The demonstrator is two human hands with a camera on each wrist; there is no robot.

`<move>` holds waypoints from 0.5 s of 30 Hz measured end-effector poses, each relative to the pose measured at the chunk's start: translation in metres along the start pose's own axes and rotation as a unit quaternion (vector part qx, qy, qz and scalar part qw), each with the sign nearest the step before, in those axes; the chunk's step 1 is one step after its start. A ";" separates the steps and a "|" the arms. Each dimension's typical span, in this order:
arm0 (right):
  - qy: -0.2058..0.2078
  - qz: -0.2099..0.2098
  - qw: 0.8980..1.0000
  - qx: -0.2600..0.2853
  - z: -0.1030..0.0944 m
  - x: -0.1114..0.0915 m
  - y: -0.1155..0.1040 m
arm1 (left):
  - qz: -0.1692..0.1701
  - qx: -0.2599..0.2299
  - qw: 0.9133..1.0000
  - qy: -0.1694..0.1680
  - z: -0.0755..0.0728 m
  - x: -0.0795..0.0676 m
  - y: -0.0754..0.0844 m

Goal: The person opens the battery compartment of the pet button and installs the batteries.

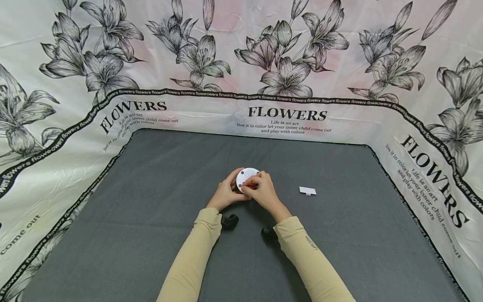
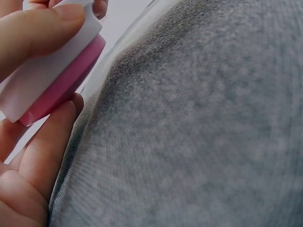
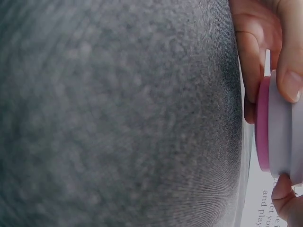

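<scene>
A round white-and-pink device (image 1: 247,172), with small holes and dark dots on its white face, is held up above the grey cloth. My left hand (image 1: 225,193) grips its left side. In the left wrist view the thumb (image 2: 47,33) lies on the white rim, while fingers (image 2: 49,137) support the pink underside (image 2: 66,85). Over the lower right of the face, my right hand (image 1: 265,192) has its thumb and curled fingers at a dark spot; what lies between those fingertips is hidden. Fingertips (image 3: 283,191) also meet the white rim in the right wrist view.
To the right, a small white rectangular cover (image 1: 307,191) with a tab lies on the grey cloth (image 1: 158,209). Black wrist cameras (image 1: 229,222) sit below both wrists. A white flower-printed curtain (image 1: 211,111) borders the back and sides.
</scene>
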State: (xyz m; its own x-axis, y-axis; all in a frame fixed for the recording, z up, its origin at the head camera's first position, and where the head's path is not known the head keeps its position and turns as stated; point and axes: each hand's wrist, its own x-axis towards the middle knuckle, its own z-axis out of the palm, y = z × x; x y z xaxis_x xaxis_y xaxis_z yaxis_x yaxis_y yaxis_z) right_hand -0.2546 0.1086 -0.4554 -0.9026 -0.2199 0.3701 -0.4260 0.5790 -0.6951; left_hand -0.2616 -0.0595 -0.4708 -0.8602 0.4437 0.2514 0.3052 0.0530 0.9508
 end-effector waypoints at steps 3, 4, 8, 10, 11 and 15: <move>0.000 0.005 1.000 -0.002 -0.001 0.000 -0.001 | 0.004 -0.005 1.000 -0.002 0.000 0.001 -0.001; 0.000 0.007 1.000 -0.004 -0.001 0.001 -0.001 | 0.006 -0.006 1.000 -0.002 0.000 0.001 -0.001; -0.004 0.024 1.000 -0.014 -0.001 0.003 -0.002 | 0.010 -0.013 1.000 -0.003 0.001 0.001 0.000; -0.008 0.032 0.999 -0.020 0.000 0.004 -0.003 | 0.009 -0.016 1.000 -0.006 0.001 0.001 0.000; -0.010 0.035 0.999 -0.024 0.000 0.004 -0.003 | 0.009 -0.016 1.000 -0.007 0.001 0.001 0.001; -0.016 0.038 0.998 -0.038 -0.001 0.006 -0.006 | 0.001 -0.012 1.000 -0.005 0.000 0.001 0.001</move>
State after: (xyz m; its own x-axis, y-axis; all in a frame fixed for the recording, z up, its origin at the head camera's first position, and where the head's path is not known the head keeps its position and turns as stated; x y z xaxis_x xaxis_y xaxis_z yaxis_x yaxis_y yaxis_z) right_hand -0.2573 0.1044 -0.4488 -0.9344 -0.1971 0.2966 -0.3508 0.6524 -0.6718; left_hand -0.2621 -0.0585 -0.4693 -0.8551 0.4528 0.2524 0.2979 0.0306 0.9541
